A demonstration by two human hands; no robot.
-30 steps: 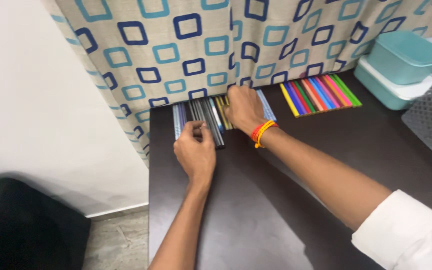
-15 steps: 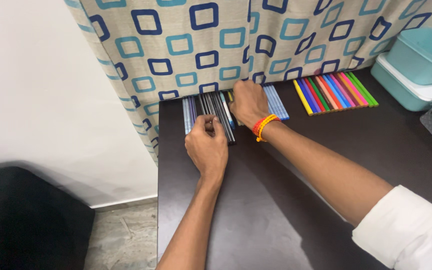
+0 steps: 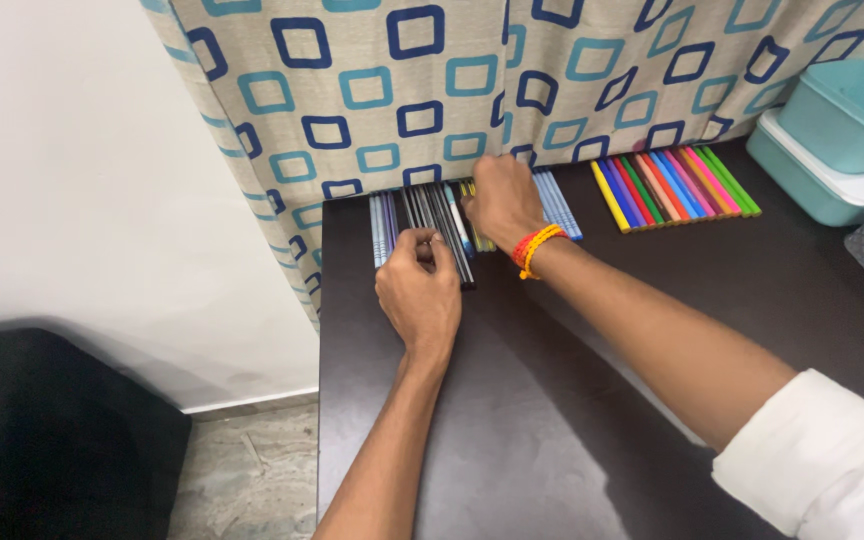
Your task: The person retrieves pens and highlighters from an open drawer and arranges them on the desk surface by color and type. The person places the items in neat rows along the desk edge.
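At the dark counter's back edge, the left hand pinches slim black pens; the right hand, closed, presses yellow pens beside pale blue striped pens.

Dark pens lying in a row on table at its back edge, partly under curtain. Left hand resting on their near ends; right hand just right. Marker row lying farther right; stacked containers sitting rightmost.
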